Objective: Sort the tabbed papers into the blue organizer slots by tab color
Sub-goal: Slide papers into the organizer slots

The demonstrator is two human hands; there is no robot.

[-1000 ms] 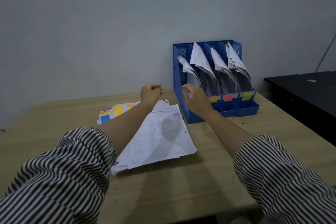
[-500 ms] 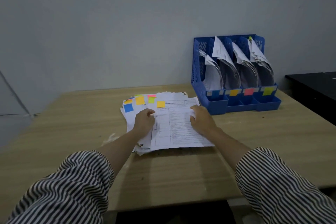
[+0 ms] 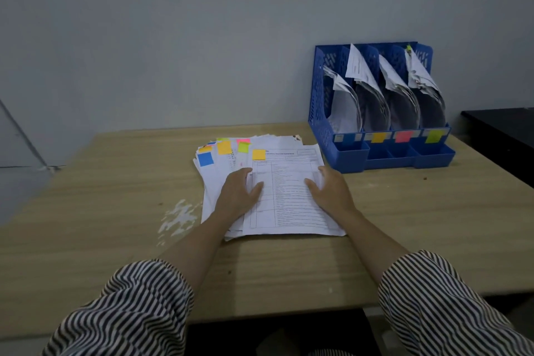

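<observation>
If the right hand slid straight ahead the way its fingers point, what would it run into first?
The right hand lies flat on the top sheet, fingers pointing away and slightly left. Past the stack's far edge the table looks bare, so it probably passes left of the blue organizer, though depth is unclear.

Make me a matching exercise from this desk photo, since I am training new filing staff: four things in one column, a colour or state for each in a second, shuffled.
Things:
1. tab on the top sheet
2. label on the rightmost organizer slot
3. left hand
4. label on the third slot from the left

Colour or state:
a. pink
b. orange
c. resting flat on the paper pile
d. yellow-green

Pairs: 1-b, 2-d, 3-c, 4-a
</observation>
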